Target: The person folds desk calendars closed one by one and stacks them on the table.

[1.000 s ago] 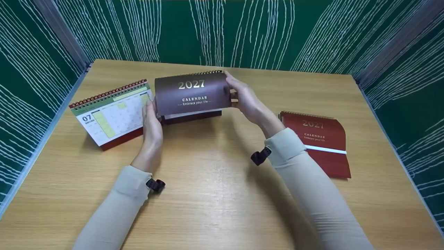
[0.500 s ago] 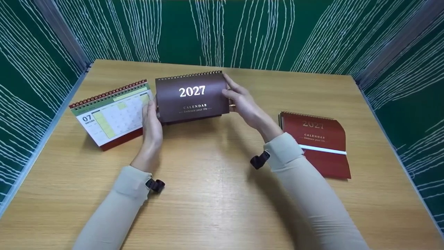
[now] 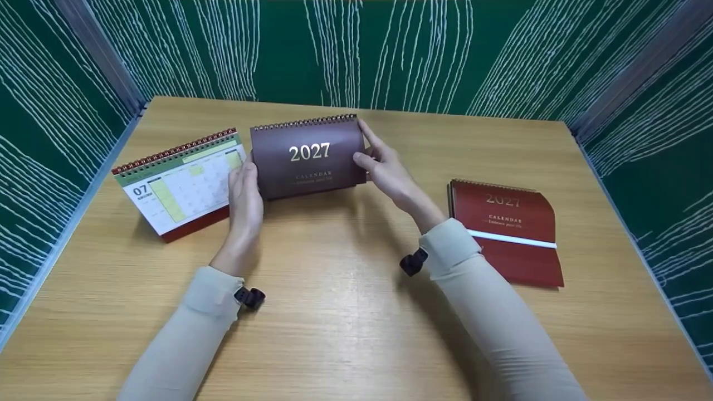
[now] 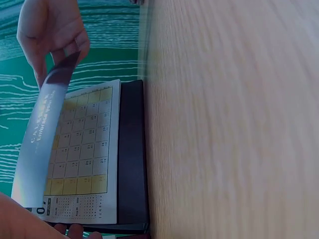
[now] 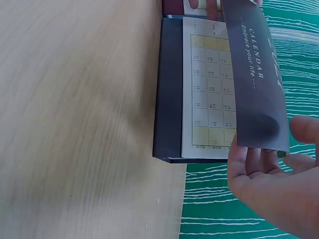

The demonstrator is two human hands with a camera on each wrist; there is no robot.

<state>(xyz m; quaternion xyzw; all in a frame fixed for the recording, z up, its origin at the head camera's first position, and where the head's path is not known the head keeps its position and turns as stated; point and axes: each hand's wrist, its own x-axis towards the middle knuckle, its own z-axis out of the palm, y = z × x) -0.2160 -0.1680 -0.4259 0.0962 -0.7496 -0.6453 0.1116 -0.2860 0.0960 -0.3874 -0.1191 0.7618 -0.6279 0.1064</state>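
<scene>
A dark purple 2027 desk calendar point(image 3: 312, 164) stands on its easel base, wire binding at the top. Both wrist views show its cover point(image 5: 256, 84) bowed away from a calendar page point(image 4: 82, 144) beneath. My right hand point(image 3: 392, 175) pinches the cover's right edge, fingers behind it and thumb at the front. My left hand point(image 3: 245, 195) holds the calendar's left end; some of its fingers are hidden there. Close by that hand stands another desk calendar point(image 3: 181, 192), turned to a white and yellow page marked 07.
To the right lies a red 2027 calendar point(image 3: 518, 206) with a white band point(image 3: 512, 238) across it. All of it is on a wooden table point(image 3: 334, 323). Green walls point(image 3: 390, 50) with white streaks rise behind the back edge and at both sides.
My right hand has moved slightly down and toward me, bringing the purple cover down over the page. The left hand and the other two calendars have stayed nearly still.
</scene>
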